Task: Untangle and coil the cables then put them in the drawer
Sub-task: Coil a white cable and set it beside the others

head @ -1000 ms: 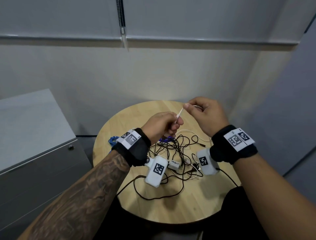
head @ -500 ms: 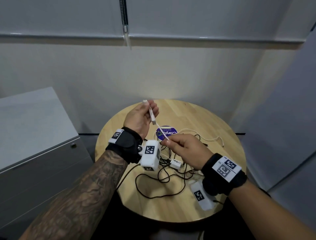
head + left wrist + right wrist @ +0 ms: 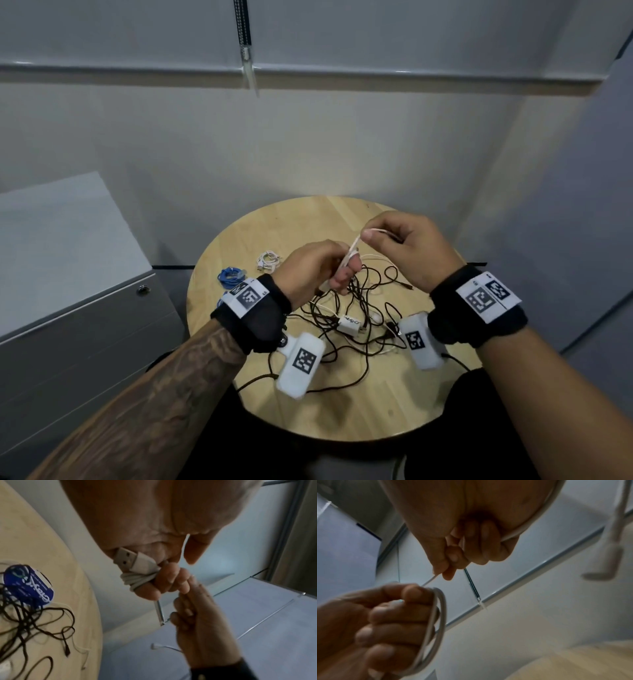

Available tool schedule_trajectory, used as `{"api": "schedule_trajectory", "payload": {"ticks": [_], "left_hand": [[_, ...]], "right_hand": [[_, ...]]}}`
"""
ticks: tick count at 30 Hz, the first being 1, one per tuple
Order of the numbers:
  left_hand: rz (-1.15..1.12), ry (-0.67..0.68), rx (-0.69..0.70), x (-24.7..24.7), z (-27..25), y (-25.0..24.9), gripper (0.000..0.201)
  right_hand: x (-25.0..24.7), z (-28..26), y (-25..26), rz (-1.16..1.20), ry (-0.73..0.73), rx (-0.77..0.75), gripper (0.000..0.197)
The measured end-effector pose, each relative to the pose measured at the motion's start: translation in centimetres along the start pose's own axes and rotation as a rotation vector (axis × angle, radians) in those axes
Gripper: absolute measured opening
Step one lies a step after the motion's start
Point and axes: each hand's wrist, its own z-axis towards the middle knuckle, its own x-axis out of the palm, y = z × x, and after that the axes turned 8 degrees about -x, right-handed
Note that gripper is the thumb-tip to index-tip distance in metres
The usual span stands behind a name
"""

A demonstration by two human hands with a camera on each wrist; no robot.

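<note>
Above the round wooden table [image 3: 346, 407] my left hand [image 3: 317, 269] grips a white USB cable [image 3: 137, 580] wound in loops round its fingers, the USB plug [image 3: 132, 559] sticking out of the fist. My right hand [image 3: 397, 248] pinches the free run of the same white cable [image 3: 429, 580] just up and right of the left hand. The loops [image 3: 436, 615] show round the left fingers in the right wrist view. Under both hands lies a tangle of black cables [image 3: 356, 308] with a white charger [image 3: 349, 323] in it.
A coiled blue cable [image 3: 231, 275] and a coiled white cable [image 3: 269, 260] lie at the table's far left. A blue sticker [image 3: 29, 584] is on the tabletop. A grey drawer cabinet [image 3: 68, 291] with a lock stands left of the table, its drawers closed. Walls close in behind and right.
My right hand has come up from low over the table to beside the left hand, carrying the white cable. My left hand has turned and dropped slightly, with more cable wound on it.
</note>
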Motion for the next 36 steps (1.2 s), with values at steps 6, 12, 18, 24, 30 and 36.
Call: {"api": "schedule_trajectory", "payload": {"ticks": [6, 12, 18, 24, 30, 36], "left_hand": [[-0.575, 0.024, 0.059, -1.5, -0.8, -1.4, 0.021], [-0.833, -0.197, 0.145, -3.1, 0.4, 0.0, 0.022], [-0.989, -0.286, 0.203, -6.1, 0.4, -0.2, 0.025], [-0.568, -0.555, 0.225, -5.6, 2.4, 3.3, 0.025], [0.147, -0.232, 0.037, -2.2, 1.1, 6.7, 0.033], [-0.162, -0.016, -0.188, -2.9, 2.6, 7.3, 0.022]], "right_hand": [[2.4, -2.1, -1.8, 0.104, 0.064, 0.147, 0.017], [5.5, -3.7, -2.3, 0.046, 0.235, 0.133, 0.024], [5.3, -4.9, -3.3, -0.075, 0.312, 0.143, 0.026], [5.9, -5.8, -1.5, -0.309, 0.464, -0.082, 0.027], [3.8, -3.4, -1.9, -0.445, 0.276, -0.204, 0.02], [5.0, -3.8, -6.4, 0.032, 0.193, 0.09, 0.014]]}}
